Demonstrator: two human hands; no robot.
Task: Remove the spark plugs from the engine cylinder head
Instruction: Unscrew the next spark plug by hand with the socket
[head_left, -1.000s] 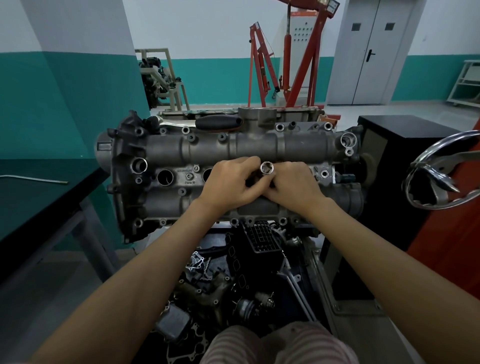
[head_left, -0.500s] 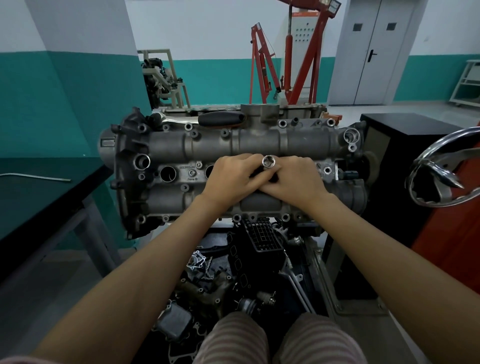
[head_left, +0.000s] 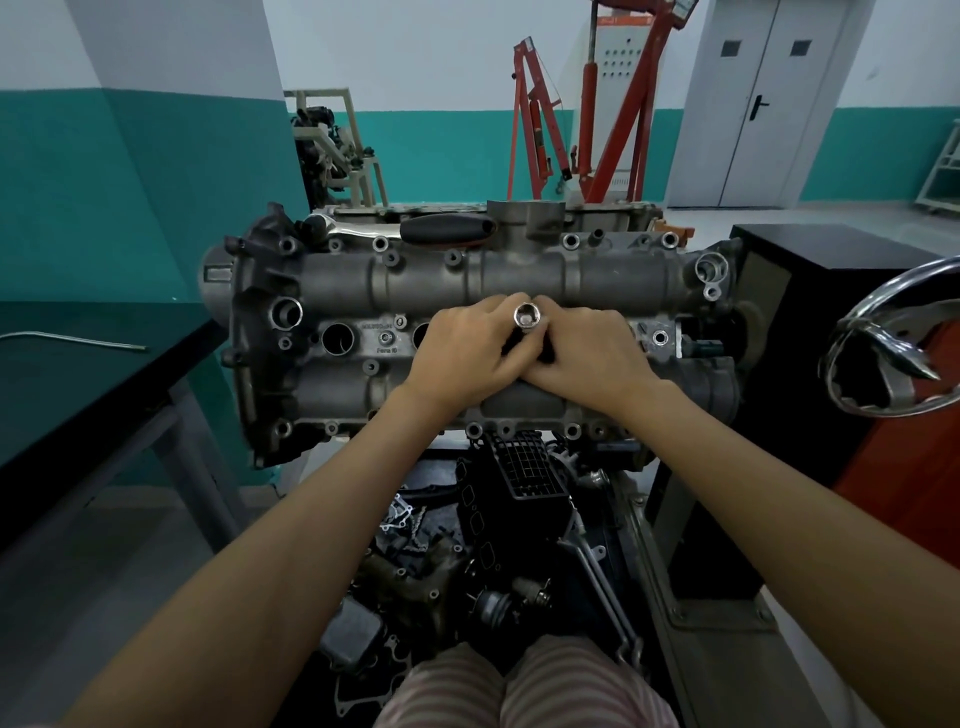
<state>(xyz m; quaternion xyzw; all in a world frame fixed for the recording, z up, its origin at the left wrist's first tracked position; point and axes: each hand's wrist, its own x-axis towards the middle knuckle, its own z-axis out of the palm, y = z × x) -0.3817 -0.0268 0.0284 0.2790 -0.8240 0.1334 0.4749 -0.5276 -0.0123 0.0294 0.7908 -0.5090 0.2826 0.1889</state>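
Both hands are bunched together at the middle of the cylinder head (head_left: 467, 291): the left hand (head_left: 467, 345) curls its fingers round the shiny socket (head_left: 527, 315), and the right hand (head_left: 592, 353) closes in from the other side, fingertips pinching the same tool just below its open end. The socket stands nearly upright, its hollow mouth facing the camera, its lower part hidden between the fingers, so I cannot tell how deep it sits in the well. No spark plug shows; any plug would be down inside that bore, out of sight. To the left of the hands on the head, an open plug well (head_left: 337, 338) gapes dark. Along the head's far edge lies a ratchet handle (head_left: 447, 231) with a black grip. Judging the feel: the socket is hard, smooth steel, probably slick, best held round its barrel. A plug would be light but have brittle ceramic, so lift straight, no sideways levering.
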